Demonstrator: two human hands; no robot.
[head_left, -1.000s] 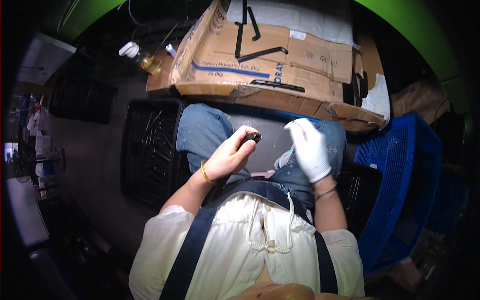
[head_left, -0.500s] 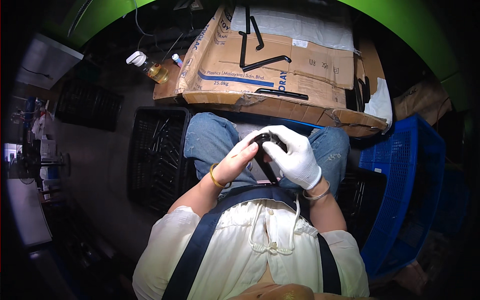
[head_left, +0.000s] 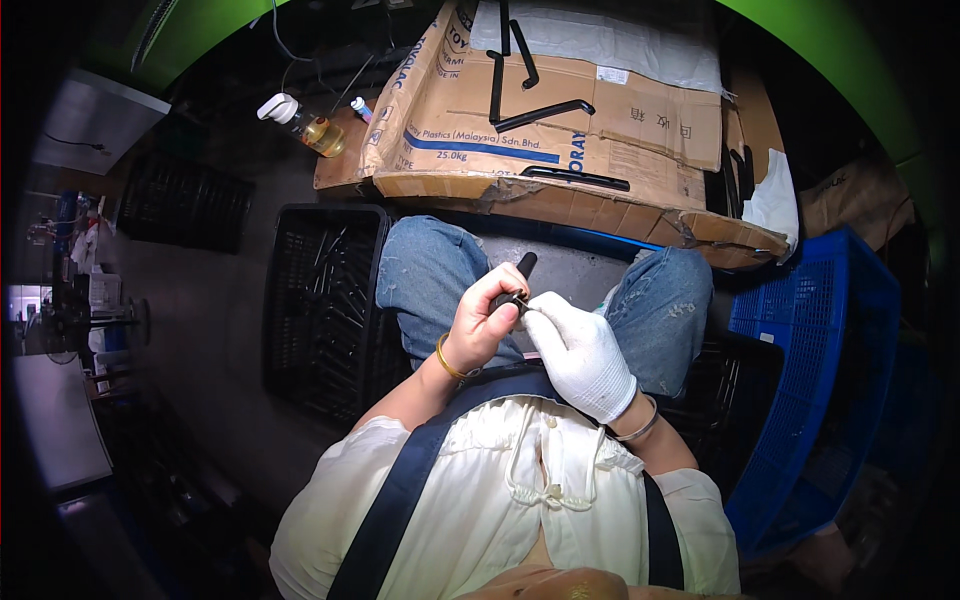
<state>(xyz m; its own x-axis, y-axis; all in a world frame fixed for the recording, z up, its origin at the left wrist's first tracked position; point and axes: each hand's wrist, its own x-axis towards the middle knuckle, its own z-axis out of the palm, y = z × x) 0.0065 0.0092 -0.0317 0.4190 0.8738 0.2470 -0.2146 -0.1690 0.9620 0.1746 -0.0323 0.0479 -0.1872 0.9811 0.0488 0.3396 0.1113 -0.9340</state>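
Overhead, flattened cardboard sheets (head_left: 560,130) are lying in front of the person's knees, carrying a few long black bars (head_left: 545,113). A blue mesh crate (head_left: 810,370) is standing to the person's right and a black crate (head_left: 320,300) of dark rods to the left, just beside the left knee. Beyond the black crate a spray bottle (head_left: 305,125) is resting on its side near the cardboard's corner.

Between the knees, over the lap, both hands are working on one small black part (head_left: 518,283), a short rod-like piece whose rounded end is sticking up past the fingers. It is looking rigid and light, likely moulded plastic or rubber-coated metal, and smooth enough to slip; pinching it low on the shaft, as now, seems the safest hold.

The bare left hand (head_left: 482,325), a gold bangle on its wrist, is curling closed around the lower part of the piece, wrist bent upward and forearm rising from the lower left. The right hand (head_left: 580,352), wearing a white knit glove, is closing its thumb and forefinger on the part just beside the left fingertips, knuckles up, forearm tucked against the body.
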